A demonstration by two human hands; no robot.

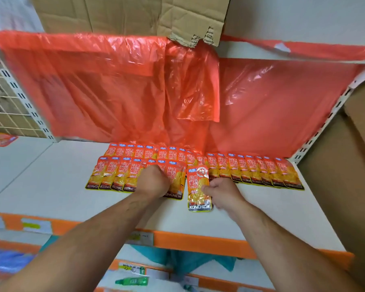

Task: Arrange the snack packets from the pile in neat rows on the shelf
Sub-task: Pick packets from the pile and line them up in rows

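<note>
Both hands are up on the white shelf [51, 186], right among the orange-and-yellow snack packets. The right hand [222, 193] has one KONCHEW packet [199, 186] pinched along its right edge, thumb and fingers [207, 189] closed narrow on the foil. That packet lies flat on the shelf, label up, in the gap between two rows and sticking out nearer the front edge than its neighbours.

To its left is the front row [114, 175] – packets overlapping one another like tiles, logos towards the front. The left hand [154, 182] sits on top of this row, knuckles up and fingers curled under; whether they grip a packet I cannot tell, since the back of the hand hides them. Behind it runs a back row [139, 151], partly tucked under the front one. To the right of the held packet, the right-hand row [261, 171] stretches in the same overlapping line almost to the slotted upright.

A red plastic sheet [93, 85] hangs down behind the packets – crumpled and folded at the middle. Flattened cardboard [124, 13] lies on the level above. A brown cardboard box [346, 165] stands just beside the shelf on the right, its contents out of sight. An orange edge strip [198, 241] runs along the shelf front.
</note>
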